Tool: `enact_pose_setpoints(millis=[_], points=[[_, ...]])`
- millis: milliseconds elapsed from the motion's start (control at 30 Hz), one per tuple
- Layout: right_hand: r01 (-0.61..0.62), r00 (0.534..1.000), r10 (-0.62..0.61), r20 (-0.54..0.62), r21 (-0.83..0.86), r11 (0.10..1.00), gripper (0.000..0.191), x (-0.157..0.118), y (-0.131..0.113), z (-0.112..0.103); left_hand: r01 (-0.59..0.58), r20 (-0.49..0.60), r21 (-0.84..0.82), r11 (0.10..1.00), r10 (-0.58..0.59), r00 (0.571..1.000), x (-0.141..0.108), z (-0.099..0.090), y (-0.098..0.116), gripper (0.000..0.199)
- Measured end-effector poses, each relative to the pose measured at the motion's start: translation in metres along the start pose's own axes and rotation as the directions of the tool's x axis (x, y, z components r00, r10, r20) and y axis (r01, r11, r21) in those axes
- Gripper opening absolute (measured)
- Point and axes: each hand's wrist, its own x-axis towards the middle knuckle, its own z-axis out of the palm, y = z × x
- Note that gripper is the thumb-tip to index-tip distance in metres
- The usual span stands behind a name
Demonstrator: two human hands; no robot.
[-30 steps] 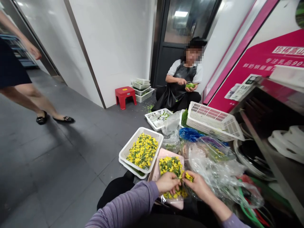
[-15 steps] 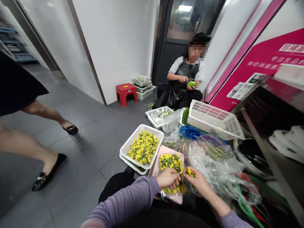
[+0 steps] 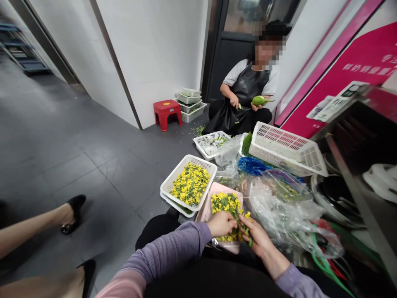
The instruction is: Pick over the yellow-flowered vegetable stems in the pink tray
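Yellow flowers with green stems (image 3: 226, 203) lie in a clear package on a pink tray (image 3: 217, 188) in front of me. Over the package's middle, my left hand (image 3: 222, 224) is closed, its fingertips pinched at something too small to name. Just right of it, my right hand (image 3: 256, 236) holds a few yellow flowers, green stems showing below its fingers. The fingertips of both hands are close together. A white basket (image 3: 166, 185) full of the same flowers sits to the left, stacked on another white container.
Plastic bags (image 3: 273, 207) and a tilted white basket (image 3: 287, 151) lie to the right, by a metal shelf (image 3: 356, 194). A seated person holds a green vegetable (image 3: 259, 100). A red stool (image 3: 168, 111) stands near stacked baskets. Someone's legs are at lower left.
The passer-by's legs have shifted lower at the left edge. The seated person's hands have moved apart. Green stems now show below my right hand, and the view has tilted slightly.
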Motion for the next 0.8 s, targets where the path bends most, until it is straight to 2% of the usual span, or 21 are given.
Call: enact_pose_setpoints(millis=[67,267,367,467,567,700,800], points=[[-0.006,1.000,0.006,-0.006,0.019,1.000,0.037,0.000,0.000,-0.002,-0.011,0.006,0.027,1.000,0.011,1.000,-0.001,-0.001,0.001,0.033],[-0.116,0.992,0.111,0.052,0.118,0.986,0.033,-0.007,0.003,-0.001,-0.182,-0.039,0.127,0.975,0.188,0.981,-0.003,-0.003,0.005,0.026],[-0.218,0.974,0.204,0.094,0.168,0.961,0.030,-0.010,0.003,0.000,-0.147,0.041,0.082,0.986,0.144,0.989,-0.004,-0.003,0.006,0.030],[-0.261,0.962,0.229,0.146,0.260,0.930,0.025,-0.008,-0.001,-0.003,-0.067,0.069,0.167,0.984,0.056,0.996,-0.004,-0.004,0.004,0.030],[-0.237,0.968,0.191,0.164,0.335,0.912,0.020,-0.005,-0.006,-0.010,-0.061,0.032,0.321,0.945,0.054,0.998,-0.003,-0.004,0.002,0.028],[-0.184,0.981,0.149,0.124,0.350,0.918,0.017,-0.004,-0.009,-0.015,-0.095,0.068,0.406,0.909,0.073,0.995,-0.003,-0.005,0.004,0.032],[-0.173,0.983,0.135,0.127,0.361,0.916,0.016,-0.005,-0.009,-0.015,-0.121,0.072,0.534,0.837,0.097,0.993,-0.007,-0.006,0.009,0.029]])
